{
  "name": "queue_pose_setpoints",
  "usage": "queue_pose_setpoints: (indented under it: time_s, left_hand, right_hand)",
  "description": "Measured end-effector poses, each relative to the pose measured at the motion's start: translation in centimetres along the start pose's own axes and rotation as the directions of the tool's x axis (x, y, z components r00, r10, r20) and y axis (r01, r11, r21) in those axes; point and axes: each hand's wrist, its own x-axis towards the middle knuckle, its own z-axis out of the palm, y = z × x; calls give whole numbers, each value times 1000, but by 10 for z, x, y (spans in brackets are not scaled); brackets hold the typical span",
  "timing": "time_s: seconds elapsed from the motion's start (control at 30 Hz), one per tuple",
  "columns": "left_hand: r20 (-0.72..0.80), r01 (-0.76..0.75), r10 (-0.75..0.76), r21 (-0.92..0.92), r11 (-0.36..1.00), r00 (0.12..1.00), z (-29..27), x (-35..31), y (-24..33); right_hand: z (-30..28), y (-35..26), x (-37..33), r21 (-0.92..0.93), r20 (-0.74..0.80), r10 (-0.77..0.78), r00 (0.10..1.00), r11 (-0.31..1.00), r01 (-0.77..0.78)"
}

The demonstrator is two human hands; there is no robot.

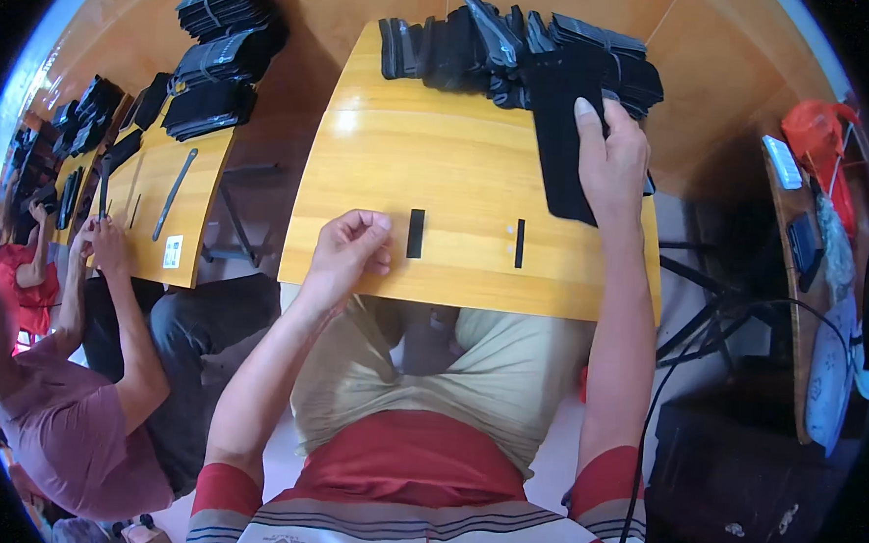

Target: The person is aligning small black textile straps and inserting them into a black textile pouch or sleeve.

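My right hand (614, 163) pinches a long, flat black fabric piece (561, 155) between thumb and fingers at the table's far right. The piece's upper end lies against a row of dark fabric bundles (456, 51), and its lower end hangs toward me over the tabletop. My left hand (354, 251) is held over the near left part of the table, fingers curled in and nothing visible in them. Just right of it a short black strip (416, 233) lies on the wood. A thinner black strip (519, 244) sits farther right, beside small pale marks.
The yellow wooden table (392, 151) ends just above my lap. At left, a co-worker's hands (104, 239) work at another table with banded black stacks (219, 68). On the right stand a side shelf with a red bag (815, 134) and a hanging black cable (675, 368).
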Motion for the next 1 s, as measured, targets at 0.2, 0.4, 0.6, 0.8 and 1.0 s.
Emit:
queue_pose_setpoints:
  time_s: [0.2,0.4,0.6,0.8,1.0]
  left_hand:
    - [96,-107,103,39,994,990,49,-24,9]
    - [218,85,-18,-302,949,976,80,-36,12]
    - [284,99,-8,-307,947,959,77,-35,-5]
    - [356,174,-31,-378,909,934,85,-41,0]
    - [309,144,-30,-354,924,951,83,-39,-9]
  right_hand:
    - [-5,-34,-61,270,444,139,885,921,-280]
    - [14,-34,-122,592,530,202,824,607,-530]
    - [12,-20,-143,546,516,305,800,603,-582]
    - [12,-13,-150,632,545,323,774,448,-632]
    - [-14,-38,-147,117,323,82,943,985,-126]
